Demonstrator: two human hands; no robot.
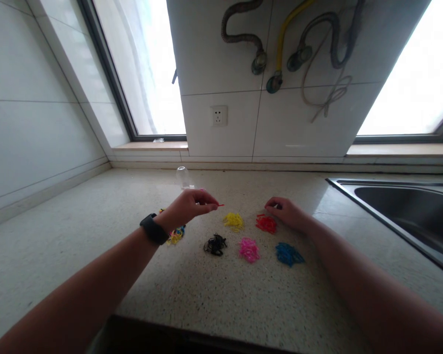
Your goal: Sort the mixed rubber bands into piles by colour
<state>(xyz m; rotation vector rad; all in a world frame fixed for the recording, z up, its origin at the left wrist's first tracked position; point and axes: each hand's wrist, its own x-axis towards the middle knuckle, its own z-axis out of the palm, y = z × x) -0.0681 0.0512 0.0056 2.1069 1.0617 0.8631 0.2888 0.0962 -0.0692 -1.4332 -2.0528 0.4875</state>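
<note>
My left hand [196,202], with a dark watch on its wrist, pinches a small thin red rubber band [221,205] between thumb and fingertips above the counter. Part of a mixed-colour pile of bands [176,235] shows behind and below that wrist. My right hand [283,211] is curled shut just behind the pile of red bands [266,223]; whether anything is in its fingertips cannot be seen. Between the hands lies a yellow pile [234,221]. Nearer to me are black [215,245], pink [249,250] and blue [289,253] piles.
A clear plastic cup-like container [182,176] stands behind my left hand, with something pinkish partly hidden near it. A metal sink [345,186] is set into the speckled counter [243,300] at right. The tiled wall holds a socket [219,116] and pipes.
</note>
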